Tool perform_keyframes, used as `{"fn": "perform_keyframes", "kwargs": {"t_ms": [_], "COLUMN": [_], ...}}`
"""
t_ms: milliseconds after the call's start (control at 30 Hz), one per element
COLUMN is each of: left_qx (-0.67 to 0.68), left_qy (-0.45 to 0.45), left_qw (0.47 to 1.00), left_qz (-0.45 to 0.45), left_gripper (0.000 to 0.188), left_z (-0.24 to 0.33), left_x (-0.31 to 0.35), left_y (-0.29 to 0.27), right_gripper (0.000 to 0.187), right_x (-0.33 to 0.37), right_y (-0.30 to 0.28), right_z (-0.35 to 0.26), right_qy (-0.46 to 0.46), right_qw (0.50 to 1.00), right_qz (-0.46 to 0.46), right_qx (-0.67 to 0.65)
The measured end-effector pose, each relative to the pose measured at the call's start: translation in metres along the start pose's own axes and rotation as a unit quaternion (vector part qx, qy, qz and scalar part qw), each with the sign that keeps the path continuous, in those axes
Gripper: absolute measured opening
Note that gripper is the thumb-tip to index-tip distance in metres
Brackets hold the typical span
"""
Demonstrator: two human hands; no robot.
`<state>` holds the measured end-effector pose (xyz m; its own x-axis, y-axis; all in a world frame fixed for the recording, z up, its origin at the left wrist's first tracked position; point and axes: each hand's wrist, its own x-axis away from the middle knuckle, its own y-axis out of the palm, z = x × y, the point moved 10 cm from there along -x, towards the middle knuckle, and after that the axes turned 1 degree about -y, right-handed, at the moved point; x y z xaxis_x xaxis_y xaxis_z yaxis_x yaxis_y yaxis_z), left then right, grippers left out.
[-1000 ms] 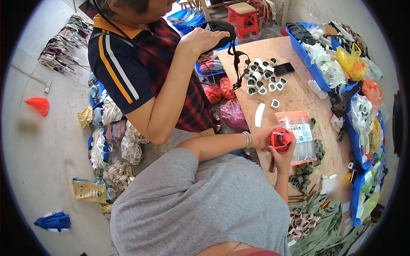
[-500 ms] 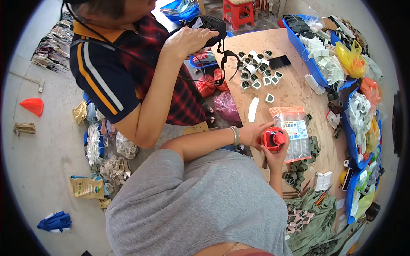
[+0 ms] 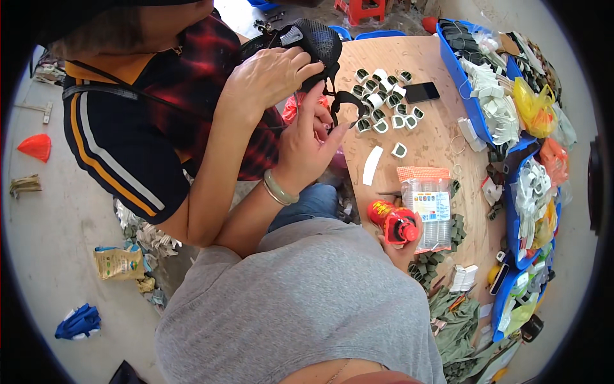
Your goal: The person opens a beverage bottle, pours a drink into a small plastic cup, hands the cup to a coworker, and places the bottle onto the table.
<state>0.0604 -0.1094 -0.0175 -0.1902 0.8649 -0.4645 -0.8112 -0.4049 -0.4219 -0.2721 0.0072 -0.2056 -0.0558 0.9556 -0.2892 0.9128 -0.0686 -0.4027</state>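
The right hand [image 3: 401, 246] was closed around a red bottle [image 3: 391, 221], held upright just above the near edge of the wooden tabletop [image 3: 435, 147], beside a clear packet [image 3: 428, 206]. Farther off, the left hand [image 3: 307, 144] reached out, fingers loosely open, touching a black strap [image 3: 342, 102] hanging from a black mesh piece [image 3: 316, 45] that a co-worker's hand [image 3: 268, 77] gripped.

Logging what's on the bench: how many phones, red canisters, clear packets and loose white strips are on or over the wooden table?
black phone: 1
red canister, held in the right hand: 1
clear packet: 1
white strip: 1
Total: 4
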Motion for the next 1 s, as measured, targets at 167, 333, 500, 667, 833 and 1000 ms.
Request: {"fn": "perform_keyframes", "kwargs": {"t_ms": [167,333,500,667,833,1000], "left_qx": [-0.154,-0.151,-0.153,-0.177,-0.191,-0.214], "left_qy": [0.022,0.026,0.03,0.056,0.065,0.097], "left_qw": [0.988,0.987,0.985,0.981,0.978,0.971], "left_qz": [0.021,0.05,0.067,0.054,0.044,0.037], "left_gripper": [0.082,0.08,0.072,0.056,0.052,0.055], "left_z": [0.001,-0.003,-0.001,-0.008,-0.007,-0.009], "left_x": [-0.015,-0.024,-0.029,-0.027,-0.024,-0.019], "left_y": [-0.01,-0.012,-0.021,-0.019,-0.018,-0.016], "right_gripper": [0.115,0.115,0.115,0.116,0.116,0.117], "right_x": [0.001,0.0,-0.002,0.0,-0.003,-0.001], "right_y": [-0.002,-0.004,-0.002,-0.003,-0.002,-0.003], "right_z": [0.001,0.003,0.002,0.01,0.002,0.003], "right_qy": [-0.016,-0.025,-0.021,-0.009,-0.019,-0.025], "right_qw": [0.999,0.999,0.999,1.0,0.999,0.999], "right_qz": [-0.002,0.002,-0.002,-0.002,-0.001,-0.004], "right_qx": [0.029,0.034,0.03,0.024,0.037,0.039]}}
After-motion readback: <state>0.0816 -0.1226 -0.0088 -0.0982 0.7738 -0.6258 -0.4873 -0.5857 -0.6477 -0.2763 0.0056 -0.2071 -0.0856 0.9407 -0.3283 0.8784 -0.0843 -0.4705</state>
